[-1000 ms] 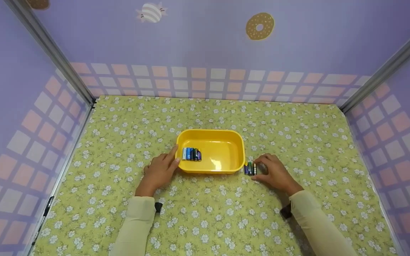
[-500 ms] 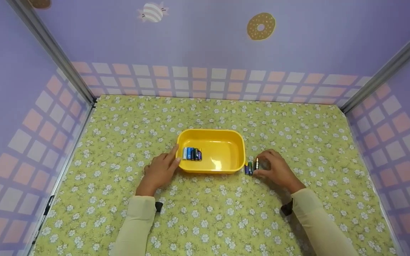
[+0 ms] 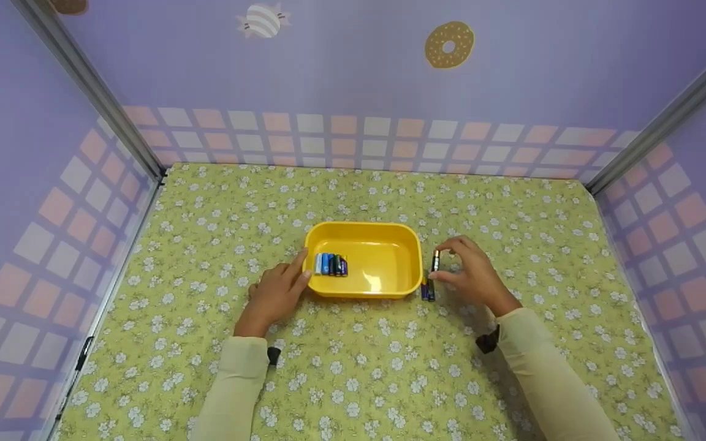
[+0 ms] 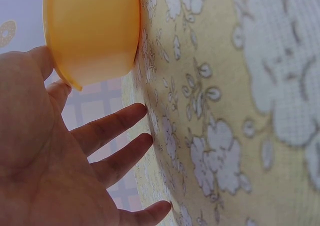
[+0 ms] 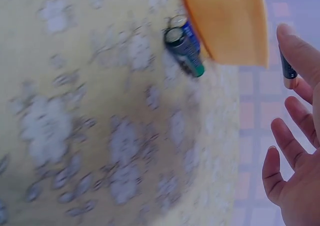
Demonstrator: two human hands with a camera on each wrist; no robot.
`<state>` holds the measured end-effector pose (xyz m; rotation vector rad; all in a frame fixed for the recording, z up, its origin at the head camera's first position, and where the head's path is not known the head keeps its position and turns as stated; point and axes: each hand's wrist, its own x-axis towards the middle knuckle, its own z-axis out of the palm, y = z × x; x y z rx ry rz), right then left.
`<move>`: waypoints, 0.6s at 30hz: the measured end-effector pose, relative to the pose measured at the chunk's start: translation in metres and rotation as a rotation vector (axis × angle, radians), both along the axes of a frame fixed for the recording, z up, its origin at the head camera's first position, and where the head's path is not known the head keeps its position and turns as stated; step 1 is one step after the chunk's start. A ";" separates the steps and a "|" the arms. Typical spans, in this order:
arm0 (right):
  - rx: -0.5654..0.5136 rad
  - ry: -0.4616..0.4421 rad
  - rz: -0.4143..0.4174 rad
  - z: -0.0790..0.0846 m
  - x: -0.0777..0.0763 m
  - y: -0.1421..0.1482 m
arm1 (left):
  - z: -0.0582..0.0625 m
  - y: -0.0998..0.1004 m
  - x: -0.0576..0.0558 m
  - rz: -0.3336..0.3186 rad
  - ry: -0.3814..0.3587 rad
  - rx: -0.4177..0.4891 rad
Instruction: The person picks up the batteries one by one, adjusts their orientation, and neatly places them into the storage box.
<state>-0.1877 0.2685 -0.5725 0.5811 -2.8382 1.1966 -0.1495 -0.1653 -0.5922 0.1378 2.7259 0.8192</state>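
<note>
A yellow plastic tub (image 3: 383, 260) stands mid-table, with a row of several batteries (image 3: 331, 265) in blue, dark and purple tones along its left side. My left hand (image 3: 276, 297) rests at the tub's left wall, thumb and index finger touching the rim while the other fingers spread loosely. Between the thumb and fingertips of my right hand (image 3: 472, 275), a slim dark battery (image 3: 436, 260) with a copper end is pinched, raised just right of the tub. Below it on the cloth, a blue battery (image 5: 191, 38) and a dark green-ended battery (image 5: 183, 51) lie side by side near the tub's right wall.
A yellow-green floral cloth (image 3: 353, 367) covers the table. Purple walls with pink and white squares enclose the back (image 3: 353, 79), left (image 3: 34, 245) and right (image 3: 696, 245) sides.
My right hand has picked up the slim battery from beside the other two, lifted it and moved it away from me. My left hand has stayed at the tub.
</note>
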 end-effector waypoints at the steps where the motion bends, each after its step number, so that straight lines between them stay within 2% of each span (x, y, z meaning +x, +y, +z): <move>1: -0.003 0.006 0.007 0.002 -0.002 -0.003 | 0.000 0.000 0.000 0.002 0.000 -0.001; 13: 0.000 0.062 0.089 0.024 -0.023 -0.042 | 0.003 0.001 0.000 0.000 -0.005 0.004; 18: 0.009 0.045 0.118 0.028 -0.030 -0.062 | 0.002 0.000 0.001 0.006 -0.010 0.005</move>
